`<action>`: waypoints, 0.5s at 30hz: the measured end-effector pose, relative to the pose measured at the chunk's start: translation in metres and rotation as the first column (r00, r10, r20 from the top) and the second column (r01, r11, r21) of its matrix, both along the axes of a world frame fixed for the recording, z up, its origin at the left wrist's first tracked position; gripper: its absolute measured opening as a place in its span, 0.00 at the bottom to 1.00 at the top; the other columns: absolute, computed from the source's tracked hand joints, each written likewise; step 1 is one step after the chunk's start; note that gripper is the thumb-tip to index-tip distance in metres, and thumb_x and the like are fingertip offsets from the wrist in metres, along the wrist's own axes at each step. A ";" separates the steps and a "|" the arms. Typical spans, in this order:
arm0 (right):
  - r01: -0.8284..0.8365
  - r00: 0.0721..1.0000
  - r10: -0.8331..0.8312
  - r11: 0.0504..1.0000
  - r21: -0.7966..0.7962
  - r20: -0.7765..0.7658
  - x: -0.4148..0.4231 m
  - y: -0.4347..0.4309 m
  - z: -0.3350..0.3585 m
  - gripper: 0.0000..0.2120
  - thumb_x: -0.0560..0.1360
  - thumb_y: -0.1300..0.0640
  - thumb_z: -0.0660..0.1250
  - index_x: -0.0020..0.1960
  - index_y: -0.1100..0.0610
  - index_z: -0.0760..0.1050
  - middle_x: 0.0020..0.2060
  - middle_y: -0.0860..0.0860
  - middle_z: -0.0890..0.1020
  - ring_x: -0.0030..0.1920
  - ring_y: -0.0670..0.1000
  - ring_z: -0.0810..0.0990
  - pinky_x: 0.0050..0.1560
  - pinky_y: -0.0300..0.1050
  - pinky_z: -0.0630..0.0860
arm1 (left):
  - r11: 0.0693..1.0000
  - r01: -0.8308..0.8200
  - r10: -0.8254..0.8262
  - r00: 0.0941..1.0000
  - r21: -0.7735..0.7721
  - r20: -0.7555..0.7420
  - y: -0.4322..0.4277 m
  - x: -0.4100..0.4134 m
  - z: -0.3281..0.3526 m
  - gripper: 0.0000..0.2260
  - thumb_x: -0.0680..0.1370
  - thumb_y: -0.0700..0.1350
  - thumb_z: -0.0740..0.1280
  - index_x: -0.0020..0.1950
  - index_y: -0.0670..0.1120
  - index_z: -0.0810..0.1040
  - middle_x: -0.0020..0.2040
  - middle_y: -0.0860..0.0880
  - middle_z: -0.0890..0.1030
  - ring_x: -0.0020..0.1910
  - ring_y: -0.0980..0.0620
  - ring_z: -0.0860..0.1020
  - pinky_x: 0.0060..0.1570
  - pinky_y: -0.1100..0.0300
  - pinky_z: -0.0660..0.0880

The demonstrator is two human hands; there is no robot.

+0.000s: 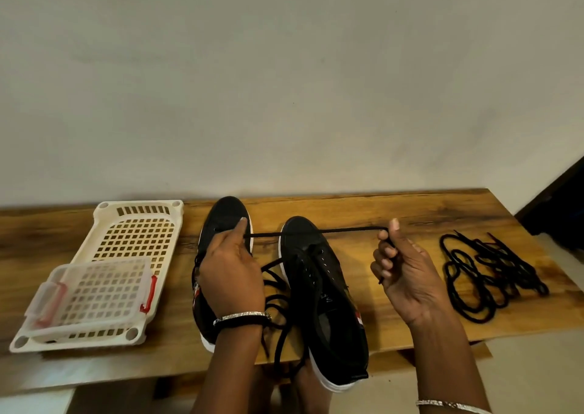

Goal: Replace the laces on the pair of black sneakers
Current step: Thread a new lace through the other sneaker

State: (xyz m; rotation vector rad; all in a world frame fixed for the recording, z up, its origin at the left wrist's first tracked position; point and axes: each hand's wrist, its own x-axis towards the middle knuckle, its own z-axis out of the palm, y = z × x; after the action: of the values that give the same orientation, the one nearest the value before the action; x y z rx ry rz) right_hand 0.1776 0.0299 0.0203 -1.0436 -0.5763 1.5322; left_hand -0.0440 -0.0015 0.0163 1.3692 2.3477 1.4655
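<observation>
left hand (232,274): over the left sneaker (226,213), pinching a taut black lace (319,232) | right hand (406,271): fingers curled round the lace's other end | right sneaker (325,290): on the table (410,214) between the hands, under the lace | lace heap (488,276): table's right end | white basket (104,240): left, holding a clear box (94,290)

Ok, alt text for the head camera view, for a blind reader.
The left hand and right hand hold a black lace stretched between them above two black sneakers on a wooden table. A white basket sits to the left, a pile of loose laces to the right.
</observation>
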 end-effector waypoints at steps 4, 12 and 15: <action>-0.115 0.971 0.114 0.993 -0.008 0.211 -0.020 0.000 0.003 0.14 0.73 0.46 0.72 0.39 0.57 0.81 0.27 0.49 0.71 0.25 0.46 0.66 0.24 0.37 0.61 | 0.979 0.193 -0.201 0.970 -0.065 -0.137 0.001 0.006 0.003 0.26 0.67 0.40 0.70 0.64 0.57 0.80 0.62 0.55 0.77 0.56 0.50 0.73 0.40 0.62 0.70; -0.351 0.880 0.311 0.935 0.050 0.359 -0.044 -0.004 0.006 0.14 0.69 0.47 0.76 0.35 0.57 0.79 0.26 0.52 0.73 0.22 0.48 0.65 0.23 0.39 0.58 | 0.738 0.663 -0.662 0.748 0.124 -0.059 -0.001 0.029 0.000 0.25 0.73 0.35 0.70 0.68 0.51 0.78 0.61 0.56 0.81 0.65 0.60 0.75 0.64 0.56 0.74; -0.352 0.883 0.309 0.934 0.063 0.354 -0.041 -0.003 0.005 0.14 0.68 0.47 0.76 0.36 0.58 0.81 0.26 0.53 0.75 0.22 0.47 0.66 0.22 0.38 0.58 | 0.740 0.642 -0.661 0.750 0.203 0.039 -0.001 0.027 0.000 0.20 0.73 0.34 0.71 0.63 0.50 0.82 0.53 0.56 0.85 0.53 0.63 0.81 0.55 0.61 0.79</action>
State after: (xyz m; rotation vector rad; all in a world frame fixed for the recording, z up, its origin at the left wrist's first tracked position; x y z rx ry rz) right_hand 0.1371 0.0268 0.0248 -1.1633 -1.1292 1.5913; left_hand -0.0170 -0.0023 0.0164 1.8386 1.4284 1.4700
